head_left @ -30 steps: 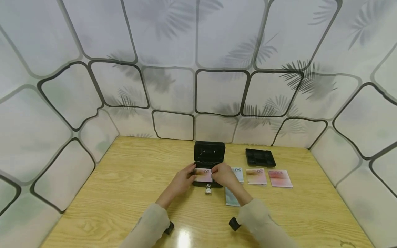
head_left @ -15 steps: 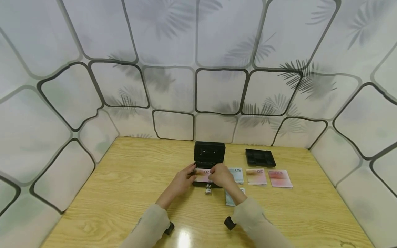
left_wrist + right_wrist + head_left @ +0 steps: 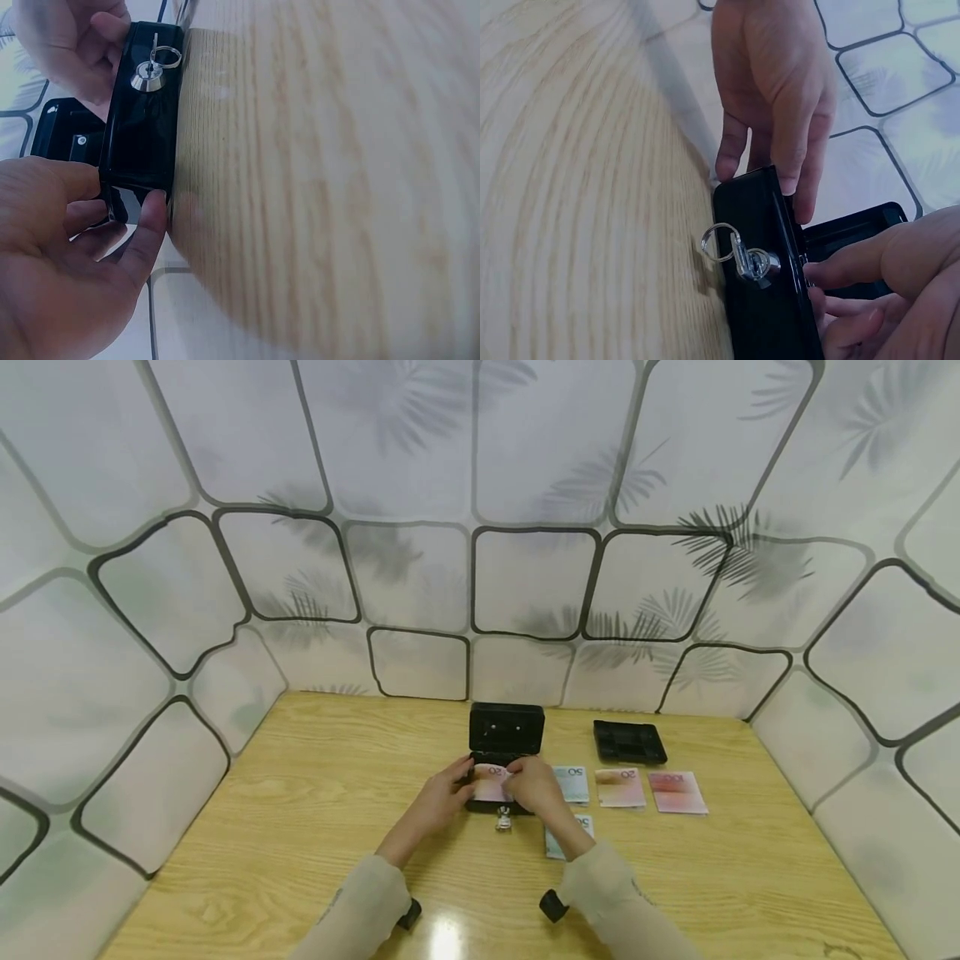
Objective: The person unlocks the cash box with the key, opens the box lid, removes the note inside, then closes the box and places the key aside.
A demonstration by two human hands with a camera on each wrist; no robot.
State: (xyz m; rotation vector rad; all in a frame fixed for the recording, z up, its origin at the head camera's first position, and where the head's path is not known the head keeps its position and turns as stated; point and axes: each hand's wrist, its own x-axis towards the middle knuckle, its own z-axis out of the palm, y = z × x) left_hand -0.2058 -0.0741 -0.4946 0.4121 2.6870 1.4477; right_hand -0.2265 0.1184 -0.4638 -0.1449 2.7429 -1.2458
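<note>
A black cash box [image 3: 507, 727] stands with its lid raised, a key in its front lock [image 3: 148, 76]. My left hand [image 3: 437, 802] grips the box's left end, thumb and fingers spread along that wall in the left wrist view. Inside the box lies a pinkish banknote [image 3: 489, 783] marked 20, now slightly bowed. My right hand [image 3: 536, 783] reaches over the box's right side and pinches the note's right part with curled fingers. In the right wrist view, the right hand [image 3: 907, 289] is behind the front wall; the note is hidden there.
Right of the box lie blue-green 50 notes [image 3: 573, 783], a second 50 stack [image 3: 558, 842] nearer me, a 20 stack [image 3: 621, 787] and red 100 notes [image 3: 678, 792]. A black coin tray [image 3: 630, 742] sits behind them on the wooden table [image 3: 300, 777].
My right hand has shifted slightly left over the box, uncovering more of the near 50 stack. The 20 note has gone from flat to bowed. My left hand has stayed put.
</note>
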